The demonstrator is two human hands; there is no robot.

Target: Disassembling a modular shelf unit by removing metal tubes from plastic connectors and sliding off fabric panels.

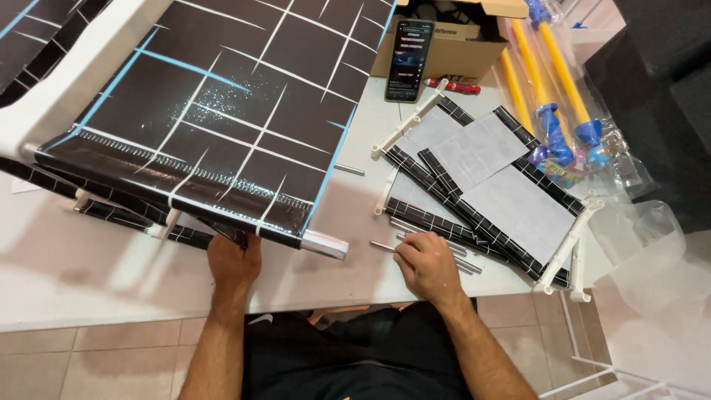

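Steel rods (415, 244) lie at lower centre on the white table (89, 259), my right hand (428, 265) pinching one. Left of it, my left hand (233, 261) grips the black fabric shelf (222, 111)'s lower edge. Farther, upper right, grey panels (489, 178) and a phone (408, 59).

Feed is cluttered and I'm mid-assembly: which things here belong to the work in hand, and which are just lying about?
In hand:
left hand under black fabric shelf panel
right hand on metal rods
stacked shelf panels

Lying about:
smartphone
cardboard box
screwdriver
yellow-and-blue toys
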